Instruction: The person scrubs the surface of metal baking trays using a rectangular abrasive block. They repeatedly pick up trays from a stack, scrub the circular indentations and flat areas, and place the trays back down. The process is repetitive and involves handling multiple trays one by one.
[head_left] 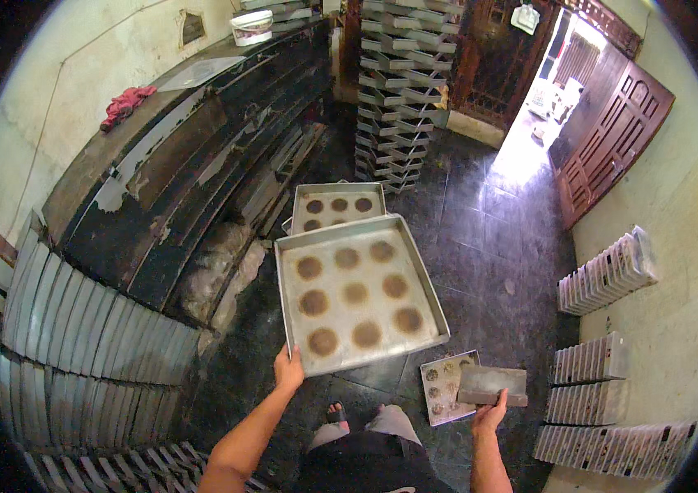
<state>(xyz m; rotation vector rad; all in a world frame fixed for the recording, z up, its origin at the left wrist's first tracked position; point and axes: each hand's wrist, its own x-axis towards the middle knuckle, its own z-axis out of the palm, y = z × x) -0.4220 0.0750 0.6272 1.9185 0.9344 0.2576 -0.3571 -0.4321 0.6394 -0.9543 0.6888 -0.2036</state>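
Out in front of me, my left hand grips the near left corner of a square metal baking tray. Its raised rim is plain, and rows of brown round stains mark the inside. A grey rectangular metal piece with a folded-looking edge is in my right hand; its exact kind is unclear. Partly beneath that piece, a smaller-looking tray with dark, crusty round patches lies low on the right. Just beyond the held tray stands another stained tray, its near part hidden.
Crisscrossed trays form a tall stack at the back. Many trays stand on edge at left, and more trays line the right wall. A dark worn counter carries a red cloth and white bucket. A wooden door stands ajar.
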